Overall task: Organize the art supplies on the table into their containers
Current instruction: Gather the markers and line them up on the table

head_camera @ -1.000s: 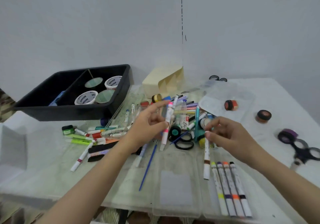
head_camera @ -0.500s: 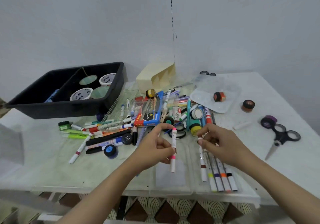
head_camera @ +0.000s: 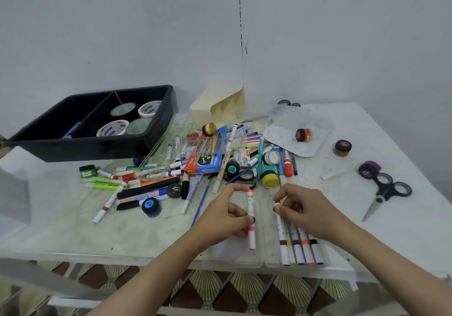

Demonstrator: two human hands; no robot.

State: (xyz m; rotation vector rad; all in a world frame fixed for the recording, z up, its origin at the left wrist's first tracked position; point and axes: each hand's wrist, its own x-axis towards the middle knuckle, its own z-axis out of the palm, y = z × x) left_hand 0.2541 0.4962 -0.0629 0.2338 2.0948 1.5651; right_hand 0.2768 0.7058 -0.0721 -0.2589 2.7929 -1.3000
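While the white, speckled surface (head_camera: pixel 367 217) carried everything, the biggest thing on it was the black plastic divided bin (head_camera: pixel 93 142) at the far left, and beside that lay a loose heap of markers, brushes and paint pots (head_camera: pixel 220 159). Nearer the front edge sat a shallow clear plastic tray (head_camera: pixel 227 254); its walls were hard to make out against the surface.

At the tray's right side a row of white markers with coloured bands (head_camera: pixel 300 247) lay side by side. The right hand (head_camera: pixel 308 208) covered their upper ends, its fingers pinching the top of the brown-banded marker (head_camera: pixel 283 249) at the row's left.

The left hand (head_camera: pixel 220 217) held the slim white marker with pink caps (head_camera: pixel 250 208) upright over the tray, thumb and fingers pinching its lower barrel, forefinger arched to the top cap. It looked light, stiff and smooth, likely to roll; a mid-barrel hold seemed safest. Its print was unreadable.
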